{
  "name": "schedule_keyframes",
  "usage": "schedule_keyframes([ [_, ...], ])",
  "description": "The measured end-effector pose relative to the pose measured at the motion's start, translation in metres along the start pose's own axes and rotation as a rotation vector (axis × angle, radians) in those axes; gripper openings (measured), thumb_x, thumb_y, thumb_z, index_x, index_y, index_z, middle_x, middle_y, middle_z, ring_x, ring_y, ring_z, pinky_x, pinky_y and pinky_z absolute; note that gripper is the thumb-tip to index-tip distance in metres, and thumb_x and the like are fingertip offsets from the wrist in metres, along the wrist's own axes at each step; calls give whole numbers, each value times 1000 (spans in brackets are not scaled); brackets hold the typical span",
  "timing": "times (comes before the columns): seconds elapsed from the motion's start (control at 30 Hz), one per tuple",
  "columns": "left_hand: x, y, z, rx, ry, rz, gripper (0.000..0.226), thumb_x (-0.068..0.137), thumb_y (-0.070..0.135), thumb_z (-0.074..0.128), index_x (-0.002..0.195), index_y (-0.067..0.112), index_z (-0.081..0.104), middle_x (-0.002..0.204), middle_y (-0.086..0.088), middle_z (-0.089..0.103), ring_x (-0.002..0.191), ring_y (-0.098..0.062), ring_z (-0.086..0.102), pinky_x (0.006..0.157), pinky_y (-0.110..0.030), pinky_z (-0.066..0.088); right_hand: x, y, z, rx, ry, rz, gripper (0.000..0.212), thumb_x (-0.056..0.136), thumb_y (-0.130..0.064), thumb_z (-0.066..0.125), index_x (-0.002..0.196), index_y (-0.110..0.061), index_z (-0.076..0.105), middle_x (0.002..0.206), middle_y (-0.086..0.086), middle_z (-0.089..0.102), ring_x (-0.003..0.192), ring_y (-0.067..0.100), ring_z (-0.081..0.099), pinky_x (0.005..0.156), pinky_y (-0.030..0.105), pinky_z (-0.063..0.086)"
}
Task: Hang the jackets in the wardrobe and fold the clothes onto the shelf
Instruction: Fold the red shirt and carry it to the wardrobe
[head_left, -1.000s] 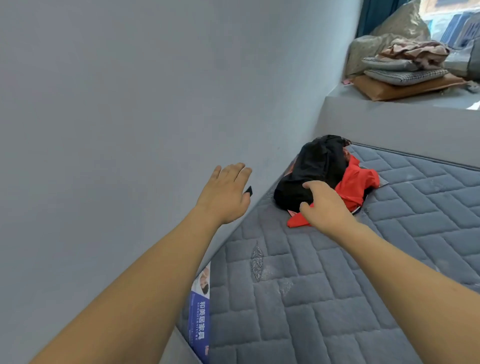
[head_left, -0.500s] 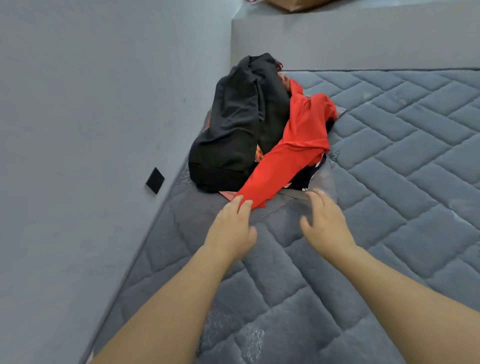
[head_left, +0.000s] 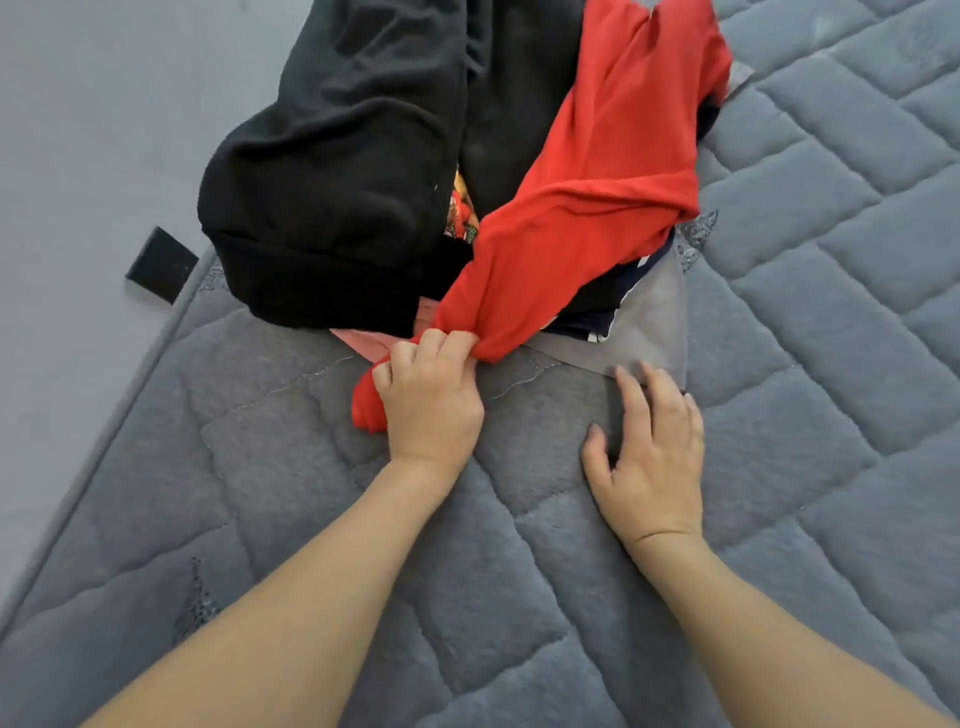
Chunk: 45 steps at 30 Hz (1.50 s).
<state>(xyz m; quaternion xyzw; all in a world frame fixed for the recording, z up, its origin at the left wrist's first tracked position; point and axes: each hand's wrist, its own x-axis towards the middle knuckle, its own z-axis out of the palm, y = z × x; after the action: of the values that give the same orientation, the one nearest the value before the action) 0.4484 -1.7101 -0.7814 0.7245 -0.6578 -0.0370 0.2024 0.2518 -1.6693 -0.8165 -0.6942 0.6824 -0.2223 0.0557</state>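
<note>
On the grey mattress (head_left: 519, 597), close to the wall (head_left: 104, 130) on the left, sits a pile of clothes. A big black jacket (head_left: 343, 171) lies on the far left of the pile. A red top (head_left: 597, 171) lies across the right side and runs down toward the near edge of the pile.

The left hand (head_left: 431, 395) has its fingers curled tight around the near end of the red top, and a bit of red cloth pokes out below the fist on its left side. The right hand (head_left: 649, 447) lies flat on the mattress with its fingers spread apart and holds nothing. Its fingertips touch the near edge of a thin grey cloth (head_left: 644, 322) that sticks out from under the pile.

If the left hand pulls hard, the red top could drag the other clothes along, because its far end looks tucked in among them. The pile could then tip over or slide. Some small bright cloth (head_left: 460, 218) shows between the black jacket and the red top, maybe another shirt, but it is too hidden to tell.
</note>
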Motion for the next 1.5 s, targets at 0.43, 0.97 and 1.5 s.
schedule_keyframes([
  [0.43,-67,-6,2,80,-319,454,21,71,30,52,79,15,65,70,-6,54,62,-30,51,57,-39,35,-3,13,15,74,107,-69,56,80,-38,57,122,-3,43,137,17,34,132,31,31,116,50,20],
  [0.97,-75,-9,12,79,-142,392,51,69,30,55,118,16,53,117,-15,55,105,-35,50,95,-49,38,-1,11,5,-31,6,-67,56,78,-20,66,133,-17,56,157,12,30,146,31,26,118,60,13],
  [1.5,-62,-9,15,62,-225,436,70,72,29,59,141,21,55,148,-15,48,141,-37,39,116,-53,28,3,8,6,-39,-61,-17,17,81,-14,64,98,-12,61,155,8,37,145,29,29,117,55,18],
])
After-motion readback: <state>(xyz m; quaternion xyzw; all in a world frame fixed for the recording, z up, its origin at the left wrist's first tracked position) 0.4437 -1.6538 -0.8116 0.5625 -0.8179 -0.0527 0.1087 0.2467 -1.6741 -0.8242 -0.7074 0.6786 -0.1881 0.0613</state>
